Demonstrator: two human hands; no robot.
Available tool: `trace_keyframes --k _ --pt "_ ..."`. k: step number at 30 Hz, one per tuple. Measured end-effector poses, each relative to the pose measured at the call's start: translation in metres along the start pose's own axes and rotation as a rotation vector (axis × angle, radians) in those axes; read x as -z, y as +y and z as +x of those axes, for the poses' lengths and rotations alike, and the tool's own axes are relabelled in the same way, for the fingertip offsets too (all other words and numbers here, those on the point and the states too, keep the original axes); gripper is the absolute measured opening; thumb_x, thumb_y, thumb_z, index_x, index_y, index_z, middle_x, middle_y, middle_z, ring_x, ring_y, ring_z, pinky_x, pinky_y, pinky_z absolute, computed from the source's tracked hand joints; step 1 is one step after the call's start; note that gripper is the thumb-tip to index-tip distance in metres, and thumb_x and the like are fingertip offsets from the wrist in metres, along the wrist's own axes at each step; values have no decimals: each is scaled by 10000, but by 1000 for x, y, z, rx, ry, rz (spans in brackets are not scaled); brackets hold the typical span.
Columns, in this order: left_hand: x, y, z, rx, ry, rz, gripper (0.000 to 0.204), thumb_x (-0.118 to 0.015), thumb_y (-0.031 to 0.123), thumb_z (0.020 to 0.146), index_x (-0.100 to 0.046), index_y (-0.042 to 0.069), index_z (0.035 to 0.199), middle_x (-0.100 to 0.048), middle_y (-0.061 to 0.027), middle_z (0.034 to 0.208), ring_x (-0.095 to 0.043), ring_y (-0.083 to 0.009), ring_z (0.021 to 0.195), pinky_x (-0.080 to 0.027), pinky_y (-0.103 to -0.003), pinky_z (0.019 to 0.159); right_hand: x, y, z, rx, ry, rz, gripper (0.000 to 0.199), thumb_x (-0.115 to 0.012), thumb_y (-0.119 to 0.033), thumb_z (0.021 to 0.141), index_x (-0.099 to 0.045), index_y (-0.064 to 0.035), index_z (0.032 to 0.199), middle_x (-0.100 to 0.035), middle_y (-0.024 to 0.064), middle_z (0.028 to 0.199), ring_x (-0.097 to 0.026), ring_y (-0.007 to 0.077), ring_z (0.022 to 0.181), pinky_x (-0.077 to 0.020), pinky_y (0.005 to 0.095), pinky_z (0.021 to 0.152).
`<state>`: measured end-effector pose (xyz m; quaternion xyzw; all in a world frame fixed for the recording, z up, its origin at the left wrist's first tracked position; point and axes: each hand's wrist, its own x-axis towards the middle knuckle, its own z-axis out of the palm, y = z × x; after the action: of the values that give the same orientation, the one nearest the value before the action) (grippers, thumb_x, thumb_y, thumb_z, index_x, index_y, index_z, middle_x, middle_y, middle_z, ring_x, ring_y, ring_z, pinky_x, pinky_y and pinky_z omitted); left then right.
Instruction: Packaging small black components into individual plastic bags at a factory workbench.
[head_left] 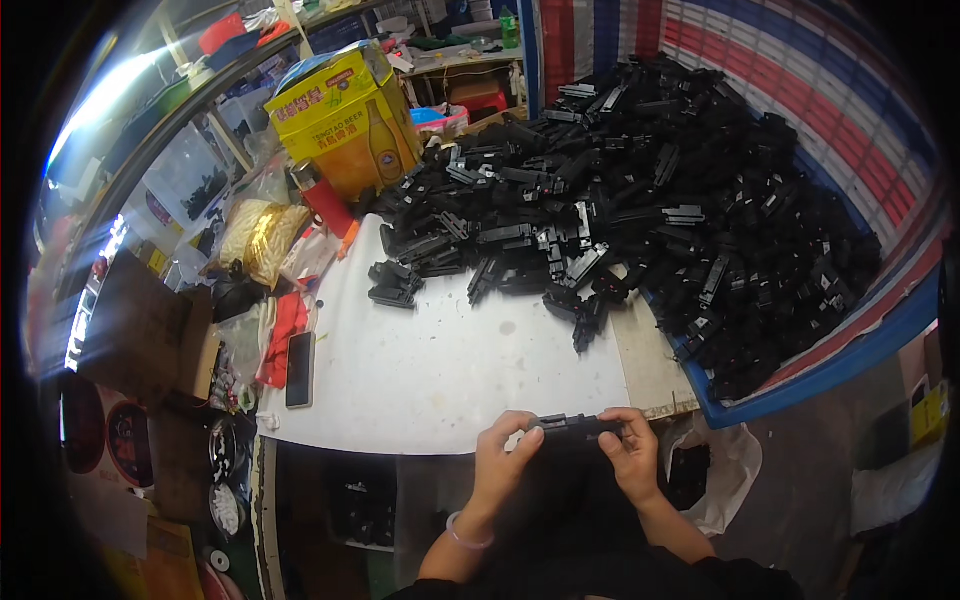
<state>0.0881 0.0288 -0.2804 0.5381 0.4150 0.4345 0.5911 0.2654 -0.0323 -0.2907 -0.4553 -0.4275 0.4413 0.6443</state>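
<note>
hands (500, 455) (634, 452) at either end of a black oblong part (568, 430)

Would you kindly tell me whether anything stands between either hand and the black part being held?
Nothing visible does: the left hand and the right hand hold the black part directly, one at each end.

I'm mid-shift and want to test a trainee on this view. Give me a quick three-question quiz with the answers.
1. Either/or: is the pale wristband on the left or the right wrist?
2. True or false: the phone lies to the left of the big dark heap.
3. Fill in: the left hand and right hand both hold the same ____.

Key: 1. left; 2. true; 3. black part.
</note>
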Motion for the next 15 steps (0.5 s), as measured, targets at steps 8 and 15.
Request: trace_keyframes --k 8,15 --pt "2 -3 -1 -64 -54 42 275 -649 230 825 -622 -37 884 -613 -97 901 -558 -182 871 -426 -278 809 5 -2 -9 -57 9 47 256 -626 -148 869 -517 -13 1057 -543 53 1011 -513 110 918 -399 240 842" --pt "3 -5 29 -340 -247 623 365 -687 222 784 -617 59 1103 -630 -88 968 -558 -266 958 -398 -354 894 117 -44 -59 503 295 -790 231 -631 -137 755 -566 -17 940 -538 112 838 -526 229 811 -419 334 778"
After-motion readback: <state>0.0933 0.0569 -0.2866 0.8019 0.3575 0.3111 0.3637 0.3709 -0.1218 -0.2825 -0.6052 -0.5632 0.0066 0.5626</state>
